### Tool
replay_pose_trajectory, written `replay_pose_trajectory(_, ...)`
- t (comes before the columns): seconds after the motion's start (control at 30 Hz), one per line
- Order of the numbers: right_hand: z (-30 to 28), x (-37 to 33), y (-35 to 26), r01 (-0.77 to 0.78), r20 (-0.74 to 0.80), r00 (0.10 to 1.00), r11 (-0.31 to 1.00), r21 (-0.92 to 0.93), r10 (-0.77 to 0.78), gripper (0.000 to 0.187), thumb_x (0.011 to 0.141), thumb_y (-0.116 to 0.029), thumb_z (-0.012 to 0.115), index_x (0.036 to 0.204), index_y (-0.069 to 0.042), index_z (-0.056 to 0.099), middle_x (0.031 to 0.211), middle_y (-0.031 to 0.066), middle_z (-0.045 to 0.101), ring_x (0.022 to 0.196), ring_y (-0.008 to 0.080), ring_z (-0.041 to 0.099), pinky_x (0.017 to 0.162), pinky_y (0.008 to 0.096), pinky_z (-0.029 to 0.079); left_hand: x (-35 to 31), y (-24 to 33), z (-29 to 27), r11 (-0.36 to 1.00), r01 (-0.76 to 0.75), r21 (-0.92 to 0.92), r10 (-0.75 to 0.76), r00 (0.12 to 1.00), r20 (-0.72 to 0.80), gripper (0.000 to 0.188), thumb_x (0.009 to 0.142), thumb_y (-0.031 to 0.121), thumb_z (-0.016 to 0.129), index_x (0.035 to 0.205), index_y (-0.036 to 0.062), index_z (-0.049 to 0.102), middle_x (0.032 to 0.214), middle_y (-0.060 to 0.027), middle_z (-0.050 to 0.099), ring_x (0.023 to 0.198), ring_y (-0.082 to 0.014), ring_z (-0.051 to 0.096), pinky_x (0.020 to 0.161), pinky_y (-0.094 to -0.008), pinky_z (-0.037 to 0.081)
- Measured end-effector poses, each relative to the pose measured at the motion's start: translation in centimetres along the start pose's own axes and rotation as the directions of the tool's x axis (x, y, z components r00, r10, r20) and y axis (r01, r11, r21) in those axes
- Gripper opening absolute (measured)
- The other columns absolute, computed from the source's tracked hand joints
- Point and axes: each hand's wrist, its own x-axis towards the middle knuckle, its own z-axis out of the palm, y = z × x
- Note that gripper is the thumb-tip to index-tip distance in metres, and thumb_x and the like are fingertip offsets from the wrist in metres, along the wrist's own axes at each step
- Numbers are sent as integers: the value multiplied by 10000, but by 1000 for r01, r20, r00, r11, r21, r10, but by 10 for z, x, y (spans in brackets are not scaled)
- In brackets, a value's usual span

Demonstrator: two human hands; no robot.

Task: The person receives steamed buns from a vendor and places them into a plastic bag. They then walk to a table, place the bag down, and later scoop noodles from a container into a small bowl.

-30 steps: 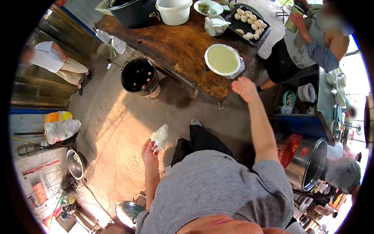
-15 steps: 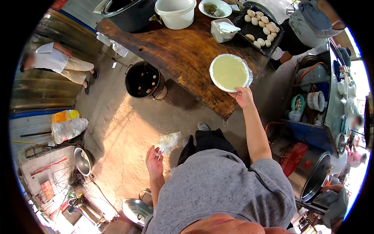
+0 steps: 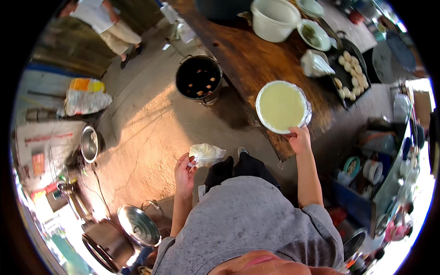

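Note:
My right hand (image 3: 299,139) grips the near rim of a round bowl (image 3: 309,114) lined with clear plastic. Pale yellow-green liquid (image 3: 281,106) fills it almost to the edge. The bowl is over the near end of the wooden table (image 3: 238,59); whether it touches the wood I cannot tell. Down to the left, my left hand (image 3: 185,172) pinches the gathered neck of a small translucent plastic bag (image 3: 206,154). Something pale bulges inside the bag, which is held above the floor.
Eggs (image 3: 353,75) lie in a black tray (image 3: 364,52) at the table's far right, near a white tub (image 3: 276,20). A dark pot (image 3: 183,75) stands on the floor left of the table. Metal pot lid (image 3: 140,224) lies lower left. A person (image 3: 103,23) stands far left.
The view has turned, so the table and pot appear farther right. The bag now hangs more sideways from my left hand. My right hand keeps its grip on the bowl.

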Motion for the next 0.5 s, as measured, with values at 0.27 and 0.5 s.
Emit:
replay_pose_trajectory(0.27,135,7,27,-103,131,984,983,-152,123,470,709,72,451,1163,-47,418,1045,109,557,883,263,595,670,402,528,28,54,-50,996,-55,-73,51,997,-51,265,862,181,510,1102,69,504,927,-65,595,758,-122,545,651,-263,422)
replay_pose_trajectory(0.5,284,45,83,-147,249,950,975,-168,186,477,697,71,457,1164,-18,429,1073,123,544,908,275,581,729,423,512,90,109,-119,994,-52,-94,43,995,-93,247,859,158,519,1088,67,507,916,-59,605,739,-99,542,636,-258,428)
